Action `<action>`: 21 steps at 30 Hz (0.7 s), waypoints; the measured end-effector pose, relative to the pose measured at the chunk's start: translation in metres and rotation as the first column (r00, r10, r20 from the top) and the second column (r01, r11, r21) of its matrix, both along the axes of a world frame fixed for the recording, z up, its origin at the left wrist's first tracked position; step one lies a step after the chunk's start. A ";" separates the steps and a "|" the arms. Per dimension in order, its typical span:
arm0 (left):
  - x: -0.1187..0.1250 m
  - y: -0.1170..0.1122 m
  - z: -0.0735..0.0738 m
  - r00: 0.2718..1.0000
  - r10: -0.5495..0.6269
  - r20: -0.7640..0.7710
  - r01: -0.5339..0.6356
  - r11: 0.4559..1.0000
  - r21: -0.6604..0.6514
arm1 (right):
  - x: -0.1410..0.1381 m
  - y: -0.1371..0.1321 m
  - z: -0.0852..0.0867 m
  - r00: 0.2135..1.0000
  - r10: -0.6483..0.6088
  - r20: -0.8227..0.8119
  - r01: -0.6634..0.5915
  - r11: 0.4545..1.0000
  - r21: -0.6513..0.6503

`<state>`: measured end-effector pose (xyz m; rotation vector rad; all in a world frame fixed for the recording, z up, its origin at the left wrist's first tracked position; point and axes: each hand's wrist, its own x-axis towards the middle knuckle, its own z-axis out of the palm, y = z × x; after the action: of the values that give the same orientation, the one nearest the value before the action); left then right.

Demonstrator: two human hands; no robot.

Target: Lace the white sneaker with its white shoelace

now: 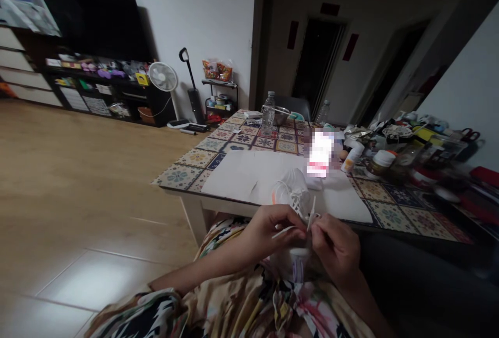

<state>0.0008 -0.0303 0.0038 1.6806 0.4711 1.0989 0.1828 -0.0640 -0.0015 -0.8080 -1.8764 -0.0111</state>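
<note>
A white lace-up shoe (290, 190) points away from me, its toe over the table edge and its heel near my lap. Above its opening, my left hand (278, 226) pinches a white shoelace (284, 232), whose loose end sticks out to the left. Close beside it, my right hand (335, 242) has its fingers curled closed on the lace too, near a piece that stands up between the hands. The hands partly cover the shoe's tongue and middle. Where the lace crosses between the fingertips is hard to make out.
A white sheet (237, 174) covers part of the patterned table (183, 174). On it stands a lit phone (320, 153), blurred out. A plastic bottle (268, 114) is farther back. Jars, a white tube (353, 157) and clutter crowd the right side.
</note>
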 end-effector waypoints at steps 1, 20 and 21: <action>0.001 -0.002 0.000 0.999 0.035 0.019 -0.034 0.999 -0.031 | 0.000 0.000 -0.001 1.000 -0.016 -0.018 0.016 1.000 0.002; 0.002 -0.001 0.010 0.986 0.147 0.082 -0.135 0.981 -0.136 | 0.003 0.010 -0.003 0.993 0.119 0.021 -0.120 0.990 0.071; 0.003 -0.001 0.009 0.989 0.129 0.071 -0.116 0.979 -0.170 | 0.004 0.009 -0.004 0.992 0.108 0.061 -0.114 0.987 0.111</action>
<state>0.0034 -0.0308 0.0133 1.4719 0.6038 1.1801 0.1869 -0.0548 -0.0053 -0.6300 -1.9517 -0.0713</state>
